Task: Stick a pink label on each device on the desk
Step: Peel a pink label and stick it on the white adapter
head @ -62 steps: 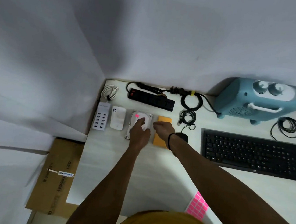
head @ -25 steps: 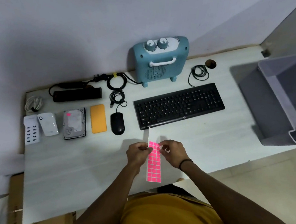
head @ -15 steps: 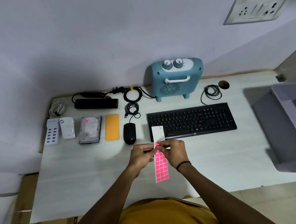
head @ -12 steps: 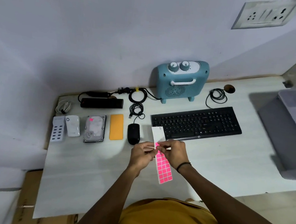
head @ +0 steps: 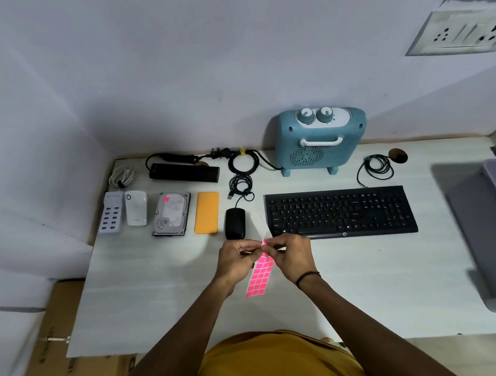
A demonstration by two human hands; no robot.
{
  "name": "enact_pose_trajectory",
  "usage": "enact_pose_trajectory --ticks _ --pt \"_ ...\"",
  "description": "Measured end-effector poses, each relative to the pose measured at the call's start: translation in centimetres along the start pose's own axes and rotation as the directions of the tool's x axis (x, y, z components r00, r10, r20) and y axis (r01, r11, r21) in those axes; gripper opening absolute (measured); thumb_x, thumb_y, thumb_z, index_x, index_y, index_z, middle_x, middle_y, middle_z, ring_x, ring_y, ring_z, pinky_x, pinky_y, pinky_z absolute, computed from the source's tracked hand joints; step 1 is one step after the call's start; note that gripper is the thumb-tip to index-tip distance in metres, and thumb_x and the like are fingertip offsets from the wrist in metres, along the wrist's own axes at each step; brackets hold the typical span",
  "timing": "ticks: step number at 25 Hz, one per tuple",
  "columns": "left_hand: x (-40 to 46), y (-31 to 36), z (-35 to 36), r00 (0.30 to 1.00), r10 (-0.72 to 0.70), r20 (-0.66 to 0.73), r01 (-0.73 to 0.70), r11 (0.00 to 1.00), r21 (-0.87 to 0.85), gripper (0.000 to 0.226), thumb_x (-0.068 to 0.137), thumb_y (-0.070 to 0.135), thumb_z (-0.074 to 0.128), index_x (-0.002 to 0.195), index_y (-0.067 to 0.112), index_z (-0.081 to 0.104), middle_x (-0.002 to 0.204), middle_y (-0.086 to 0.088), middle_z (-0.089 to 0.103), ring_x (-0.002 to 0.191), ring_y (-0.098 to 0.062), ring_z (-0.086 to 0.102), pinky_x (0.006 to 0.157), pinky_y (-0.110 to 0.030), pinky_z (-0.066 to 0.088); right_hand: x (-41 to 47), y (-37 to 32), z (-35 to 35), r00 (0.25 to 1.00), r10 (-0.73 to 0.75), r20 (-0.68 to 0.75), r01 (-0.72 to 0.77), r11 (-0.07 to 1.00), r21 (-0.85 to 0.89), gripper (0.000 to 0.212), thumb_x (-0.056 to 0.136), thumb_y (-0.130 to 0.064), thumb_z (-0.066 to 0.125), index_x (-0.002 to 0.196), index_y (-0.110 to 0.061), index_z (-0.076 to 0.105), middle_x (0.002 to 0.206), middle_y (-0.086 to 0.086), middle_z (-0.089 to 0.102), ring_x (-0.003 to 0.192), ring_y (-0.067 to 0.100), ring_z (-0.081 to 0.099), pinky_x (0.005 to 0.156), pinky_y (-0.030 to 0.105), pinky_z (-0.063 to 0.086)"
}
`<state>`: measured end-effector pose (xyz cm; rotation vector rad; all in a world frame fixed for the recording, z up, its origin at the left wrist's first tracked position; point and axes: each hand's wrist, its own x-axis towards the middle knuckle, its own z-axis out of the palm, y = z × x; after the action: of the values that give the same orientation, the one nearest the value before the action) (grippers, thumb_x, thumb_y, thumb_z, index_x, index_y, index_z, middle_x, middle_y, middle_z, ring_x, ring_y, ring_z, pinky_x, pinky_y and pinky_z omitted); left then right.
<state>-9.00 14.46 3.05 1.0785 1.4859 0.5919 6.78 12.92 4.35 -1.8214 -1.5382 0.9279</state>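
Pink label sheet point(head: 259, 276) between both hands, "hp" keyboard point(head: 342, 211) beyond.

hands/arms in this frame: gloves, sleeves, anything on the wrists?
Both bare: no gloves, no sleeves showing on either forearm. The right hand has a thin black band round the wrist. The left hand shows no band, watch or ring. A mustard-yellow top shows at the bottom edge. No cables or markings on the arms.
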Motion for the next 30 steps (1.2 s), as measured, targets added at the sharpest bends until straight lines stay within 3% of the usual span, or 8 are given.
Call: enact_pose_trajectory --ticks 3,5,10,15,20,23,25,30 --pt "0.2 -0.4 -0.2 1.000 -0.016 0.002 0.016 1.000 0.017 0.027 0.090 0.012 0.077 0.117 0.014 0.076 0.105 0.003 0.078 0.099 -0.017 0.074 0.091 -0.040 0.061 -0.1 -0.2 0.1 0.999 0.053 -0.011 -0.053 0.998 0.039 0.015 0.085 -0.017 0.077 0.099 -0.011 0.080 0.093 0.000 0.078 0.080 0.009 0.072 0.076 0.009 0.053" --pt "0.3 -0.6 -0.1 0.999 -0.052 0.010 0.053 0.999 -0.011 0.024 0.092 0.012 0.075 0.116 0.014 0.075 0.107 0.000 0.077 0.099 -0.019 0.074 0.090 -0.041 0.062 -0.3 0.1 0.2 0.983 0.185 -0.022 -0.176 0.962 0.209 0.011 0.085 -0.019 0.077 0.094 -0.013 0.081 0.084 0.000 0.079 0.074 0.011 0.074 0.074 0.015 0.056" --pt "0.1 -2.3 0.5 0.979 -0.205 -0.014 0.205 0.978 0.033 0.009 0.090 0.015 0.076 0.092 0.023 0.072 0.096 -0.003 0.078 0.087 -0.018 0.076 0.078 -0.034 0.064 -1.0 1.6 0.2 0.807 0.570 0.152 -0.501 0.526 0.687 0.003 0.083 -0.008 0.078 0.083 -0.006 0.079 0.086 0.016 0.077 0.074 0.024 0.071 0.082 0.038 0.061" --pt "0.2 -5.2 0.7 0.954 -0.297 -0.039 0.297 0.925 0.237 0.015 0.083 0.015 0.080 0.097 0.012 0.079 0.092 -0.004 0.079 0.082 -0.020 0.075 0.079 -0.041 0.065 -2.0 1.8 -0.6 0.761 0.581 0.291 -0.579 0.404 0.709 0.006 0.085 -0.005 0.076 0.088 -0.001 0.077 0.078 0.015 0.072 0.072 0.020 0.069 0.075 0.031 0.060" --pt "-0.1 -5.4 0.4 0.971 -0.210 -0.111 0.237 0.850 0.470 0.042 0.087 0.029 0.076 0.122 0.009 0.073 0.121 -0.008 0.074 0.114 -0.026 0.068 0.101 -0.035 0.051 -1.6 1.6 -0.4 0.770 0.547 0.328 -0.606 0.464 0.646 0.011 0.083 -0.004 0.076 0.092 0.002 0.075 0.085 0.019 0.074 0.078 0.024 0.072 0.076 0.030 0.062" --pt "0.0 -3.7 -1.1 0.963 -0.223 -0.153 0.243 0.962 0.126 0.027 0.087 0.025 0.078 0.110 0.010 0.078 0.107 -0.011 0.078 0.099 -0.027 0.074 0.093 -0.040 0.060 -0.5 0.2 0.9 0.782 0.521 0.341 -0.618 0.580 0.531 0.009 0.079 0.000 0.079 0.087 0.001 0.077 0.089 0.021 0.076 0.083 0.027 0.074 0.081 0.035 0.061" --pt "-0.4 -2.2 -2.6 0.934 -0.353 -0.051 0.333 0.913 -0.235 0.021 0.089 0.025 0.077 0.099 0.007 0.078 0.097 -0.014 0.078 0.090 -0.030 0.077 0.080 -0.039 0.065 0.4 -1.6 1.7 0.818 0.462 0.343 -0.575 0.687 0.445 0.006 0.078 -0.002 0.080 0.084 -0.003 0.079 0.086 0.016 0.077 0.082 0.026 0.075 0.080 0.033 0.062" --pt "-1.5 -0.7 -8.0 0.930 -0.361 0.065 0.350 0.822 -0.449 0.029 0.091 0.024 0.076 0.101 -0.002 0.077 0.097 -0.020 0.079 0.095 -0.034 0.077 0.079 -0.036 0.064 2.8 -6.5 4.2 0.879 0.226 0.419 -0.343 0.911 0.228 0.011 0.079 -0.011 0.081 0.090 -0.009 0.080 0.084 0.006 0.078 0.079 0.017 0.076 0.073 0.025 0.062"
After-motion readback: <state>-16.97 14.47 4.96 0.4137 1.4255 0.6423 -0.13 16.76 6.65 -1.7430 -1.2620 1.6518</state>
